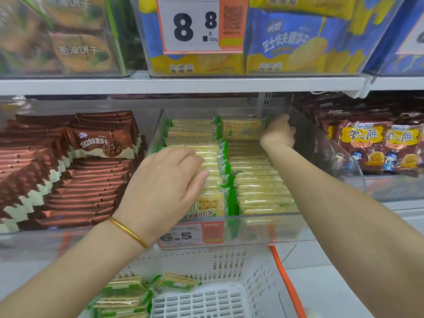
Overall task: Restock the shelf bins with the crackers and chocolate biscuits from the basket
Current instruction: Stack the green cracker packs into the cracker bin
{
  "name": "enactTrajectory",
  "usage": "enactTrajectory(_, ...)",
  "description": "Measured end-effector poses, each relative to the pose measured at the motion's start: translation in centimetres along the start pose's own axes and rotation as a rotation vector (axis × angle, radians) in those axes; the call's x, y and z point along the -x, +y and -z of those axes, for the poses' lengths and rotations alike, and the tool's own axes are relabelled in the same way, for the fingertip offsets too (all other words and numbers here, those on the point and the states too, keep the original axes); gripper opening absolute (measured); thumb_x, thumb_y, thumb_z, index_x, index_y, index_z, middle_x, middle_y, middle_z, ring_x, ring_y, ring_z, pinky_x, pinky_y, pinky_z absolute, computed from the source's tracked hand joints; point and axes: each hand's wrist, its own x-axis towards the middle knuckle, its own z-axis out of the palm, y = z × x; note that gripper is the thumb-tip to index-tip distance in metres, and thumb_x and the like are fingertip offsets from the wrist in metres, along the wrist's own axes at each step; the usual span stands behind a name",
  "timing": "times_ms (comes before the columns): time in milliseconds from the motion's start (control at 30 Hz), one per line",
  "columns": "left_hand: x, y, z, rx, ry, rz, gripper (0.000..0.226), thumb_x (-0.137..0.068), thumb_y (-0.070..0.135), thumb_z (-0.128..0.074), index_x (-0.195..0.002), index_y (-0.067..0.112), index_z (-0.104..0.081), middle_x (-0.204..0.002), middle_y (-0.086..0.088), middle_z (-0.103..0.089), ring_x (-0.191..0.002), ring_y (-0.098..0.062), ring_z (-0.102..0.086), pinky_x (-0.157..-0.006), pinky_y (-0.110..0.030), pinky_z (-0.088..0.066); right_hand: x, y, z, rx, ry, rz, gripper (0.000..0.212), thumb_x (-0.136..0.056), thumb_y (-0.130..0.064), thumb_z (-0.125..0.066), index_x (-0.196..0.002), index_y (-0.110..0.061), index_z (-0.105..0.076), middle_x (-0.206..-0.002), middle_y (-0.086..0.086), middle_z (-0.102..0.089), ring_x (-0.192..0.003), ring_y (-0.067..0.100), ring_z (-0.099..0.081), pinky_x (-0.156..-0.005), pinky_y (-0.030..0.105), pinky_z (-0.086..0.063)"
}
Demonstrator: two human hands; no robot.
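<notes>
Left hand (pixel 165 187) flat on cracker packs (pixel 259 180) in clear bin (pixel 263 229); right hand (pixel 278 134) farther back, grip unclear.

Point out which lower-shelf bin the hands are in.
The middle clear bin, holding green-edged cracker packs, above the 6.5 tag. The left hand rests on its packs; the right hand reaches its back corner.

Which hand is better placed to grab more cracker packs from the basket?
Probably left: left hand rests at the front of the bin, above the cracker packs in the basket; right hand is deep at the bin's back.
</notes>
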Motion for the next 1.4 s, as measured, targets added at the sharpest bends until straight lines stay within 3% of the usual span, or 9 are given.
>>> enactTrajectory(200, 6.6, 0.9, 1.3, 0.078, 0.228, -0.104, 0.029, -0.093, 0.022, -0.043, -0.104, 0.009, -0.067, -0.106, -0.003, -0.064, -0.097, -0.025, -0.058, -0.076, -0.043, -0.043, 9.3, 1.2, 6.5, -0.226, -0.079, 0.397, 0.012, -0.085, -0.01, -0.06, -0.094, -0.015, -0.056, -0.089, 0.005, -0.062, -0.086, 0.023, -0.062, -0.075, 0.033, -0.048)
enactTrajectory(333, 12.8, -0.9, -0.4, -0.003, 0.059, -0.234, 0.023, -0.088, 0.012, -0.047, -0.095, 0.007, -0.068, -0.096, -0.006, -0.066, -0.082, -0.028, -0.057, -0.066, -0.037, -0.038, 18.9, 1.0, 10.1, -0.121, -0.826, 0.503, 0.003, -0.09, -0.013, -0.062, -0.088, -0.013, -0.064, -0.081, 0.003, -0.066, -0.07, 0.015, -0.069, -0.057, 0.034, -0.059)
enactTrajectory(400, 15.5, -2.5, -1.4, -0.035, -0.103, -0.267, 0.022, -0.085, 0.013, -0.046, -0.093, 0.009, -0.067, -0.092, -0.005, -0.065, -0.078, -0.028, -0.056, -0.063, -0.035, -0.037, 22.4, 1.8, 9.2, 0.055, -1.03, 0.513, 0.007, -0.091, -0.014, -0.062, -0.095, -0.01, -0.064, -0.088, 0.004, -0.065, -0.077, 0.017, -0.069, -0.058, 0.036, -0.06)
enactTrajectory(633, 19.3, -6.5, -3.7, -0.067, -0.518, -0.041, 0.032, -0.08, 0.025, -0.037, -0.082, 0.014, -0.067, -0.076, -0.002, -0.063, -0.075, -0.028, -0.061, -0.055, -0.04, -0.053, 27.7, 7.1, -3.3, 0.372, -1.138, 0.436, 0.012, -0.091, -0.015, -0.059, -0.103, -0.011, -0.06, -0.103, 0.007, -0.059, -0.094, 0.026, -0.063, -0.071, 0.037, -0.055)
enactTrajectory(733, 19.3, -6.3, -4.7, -0.11, -0.586, 0.032, 0.026, -0.092, 0.022, -0.04, -0.102, 0.015, -0.063, -0.098, -0.004, -0.061, -0.098, -0.028, -0.056, -0.075, -0.039, -0.05, 28.8, 10.3, -11.4, 0.538, -0.944, 0.526, 0.034, -0.092, -0.015, -0.056, -0.125, -0.011, -0.049, -0.125, 0.011, -0.053, -0.115, 0.032, -0.05, -0.091, 0.039, -0.047)
enactTrajectory(933, 19.0, -6.0, -5.9, -0.19, -0.701, 0.11, 0.028, -0.098, 0.025, -0.036, -0.119, 0.016, -0.052, -0.116, -0.004, -0.053, -0.113, -0.024, -0.048, -0.091, -0.037, -0.042, 30.9, 13.1, -19.4, 0.762, -0.769, 0.803, 0.078, -0.074, 0.007, -0.062, -0.139, -0.019, -0.027, -0.125, 0.011, -0.041, -0.109, 0.032, -0.051, -0.067, 0.039, -0.049)
enactTrajectory(1200, 18.3, -6.4, -6.3, -0.111, -0.696, 0.195, 0.026, -0.097, 0.024, -0.038, -0.116, 0.015, -0.053, -0.114, -0.003, -0.054, -0.109, -0.023, -0.049, -0.086, -0.035, -0.044, 30.2, 13.2, -18.6, 0.772, -0.684, 0.807, 0.045, -0.076, 0.012, -0.057, -0.114, -0.011, -0.047, -0.114, 0.007, -0.047, -0.085, 0.031, -0.061, -0.059, 0.034, -0.04)
enactTrajectory(1333, 17.6, -6.3, -7.1, 0.097, -0.666, 0.341, 0.031, -0.096, 0.029, -0.042, -0.124, 0.018, -0.052, -0.124, -0.005, -0.053, -0.113, -0.024, -0.051, -0.092, -0.039, -0.047, 27.4, 13.6, -13.2, 0.337, -0.802, 0.891, 0.02, -0.082, 0.005, -0.054, -0.095, -0.01, -0.054, -0.096, 0.006, -0.059, -0.087, 0.031, -0.059, -0.067, 0.038, -0.046)
enactTrajectory(1400, 17.3, -6.1, -7.4, 0.229, -0.68, 0.419, 0.036, -0.097, 0.032, -0.045, -0.13, 0.019, -0.049, -0.131, -0.005, -0.05, -0.118, -0.022, -0.049, -0.098, -0.038, -0.043, 26.5, 12.5, -8.9, 0.09, -0.894, 0.931, 0.018, -0.079, 0.008, -0.059, -0.084, -0.009, -0.055, -0.095, 0.004, -0.063, -0.093, 0.013, -0.059, -0.074, 0.031, -0.047)
